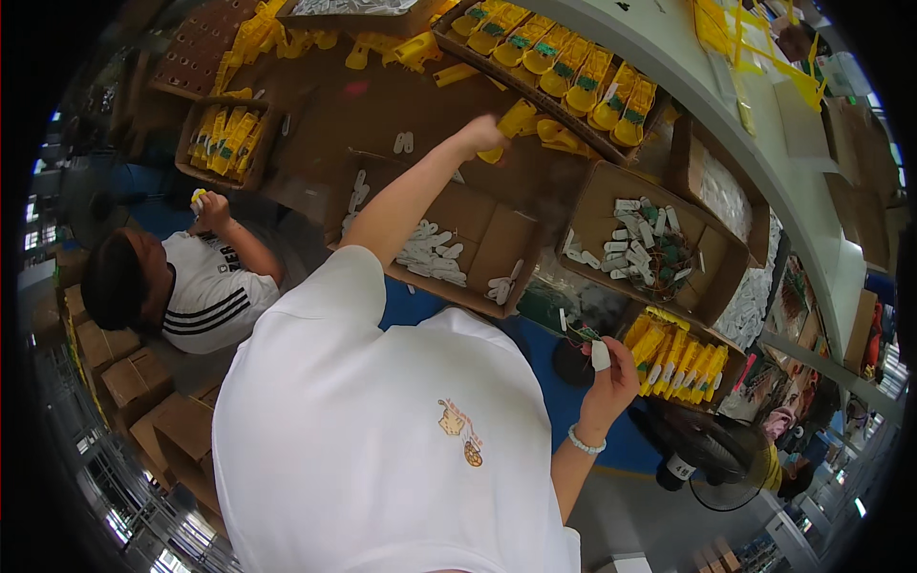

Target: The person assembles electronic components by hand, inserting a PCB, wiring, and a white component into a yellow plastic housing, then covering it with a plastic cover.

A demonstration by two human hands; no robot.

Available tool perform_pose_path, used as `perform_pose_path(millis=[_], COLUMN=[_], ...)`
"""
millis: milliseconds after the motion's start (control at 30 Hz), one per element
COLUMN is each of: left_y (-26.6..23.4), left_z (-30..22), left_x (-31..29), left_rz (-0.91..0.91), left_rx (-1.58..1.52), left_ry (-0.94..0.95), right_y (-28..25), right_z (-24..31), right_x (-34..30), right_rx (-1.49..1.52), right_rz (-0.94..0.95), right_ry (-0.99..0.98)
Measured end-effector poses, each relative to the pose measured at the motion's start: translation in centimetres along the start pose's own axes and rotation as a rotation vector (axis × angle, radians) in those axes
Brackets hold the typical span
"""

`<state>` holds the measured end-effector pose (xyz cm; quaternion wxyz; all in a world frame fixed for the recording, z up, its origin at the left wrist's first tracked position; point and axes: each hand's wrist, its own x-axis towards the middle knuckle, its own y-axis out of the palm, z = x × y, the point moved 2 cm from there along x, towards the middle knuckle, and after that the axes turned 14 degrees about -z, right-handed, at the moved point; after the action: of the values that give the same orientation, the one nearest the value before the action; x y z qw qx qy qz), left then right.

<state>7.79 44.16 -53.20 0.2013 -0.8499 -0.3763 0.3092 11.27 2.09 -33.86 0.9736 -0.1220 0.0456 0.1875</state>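
Observation:
My left arm stretches over the table. My left hand (479,138), slightly blurred, is closed on a yellow plastic housing (519,117) beside the long tray of yellow housings. Under its fingers another yellow piece shows. My right hand (611,387), at my right side, pinches a small white plastic piece (600,355) between thumb and fingers. Close to that piece hangs a small green circuit board (584,333) with thin wires; whether they are joined I cannot tell. Just beyond this hand stands a box of upright yellow housings (676,355).
Before me is a cardboard box (497,239) of white pieces; right of it, another box (707,253) holds white pieces and wired boards. A long tray (573,124) carries yellow housings with green boards. A co-worker (205,286) sits at left. A black fan (707,458) stands at lower right.

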Motion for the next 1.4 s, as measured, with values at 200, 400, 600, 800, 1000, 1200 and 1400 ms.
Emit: perform_pose_path(millis=[200, 400, 600, 800, 1000, 1200, 1400], left_y=[-1.4, -0.2, 1.6, 3.7, 6.0, 7.8, 7.8], left_z=[-5.8, -12.2, -16.1, -18.8, -20.2, -21.5, -23.1], left_x=[-15.3, -26.0, -30.5, -33.6, -35.8, -37.9, -39.6], left_rz=[0.263, 0.029, -0.270, -0.414, -0.499, -0.506, -0.528], left_rx=[-1.024, -1.287, -1.058, -0.850, -0.743, -0.740, -0.551], left_ry=[-0.099, 0.088, 0.401, 0.552, 0.643, 0.665, 0.769], right_y=[2.4, 5.3, 3.7, -0.3, -3.9, -6.4, -8.2], right_z=[0.7, 4.0, 5.6, 6.0, 5.3, 5.9, 5.8], right_x=[2.5, 3.6, 4.1, 4.2, 5.1, 4.9, 4.5], right_rx=[0.065, 0.232, 0.324, 0.367, 0.369, 0.494, 0.524], right_rz=[0.250, 0.492, 0.543, 0.522, 0.506, 0.514, 0.420], right_ry=[-0.036, -0.180, -0.213, -0.136, -0.088, -0.016, 0.040])
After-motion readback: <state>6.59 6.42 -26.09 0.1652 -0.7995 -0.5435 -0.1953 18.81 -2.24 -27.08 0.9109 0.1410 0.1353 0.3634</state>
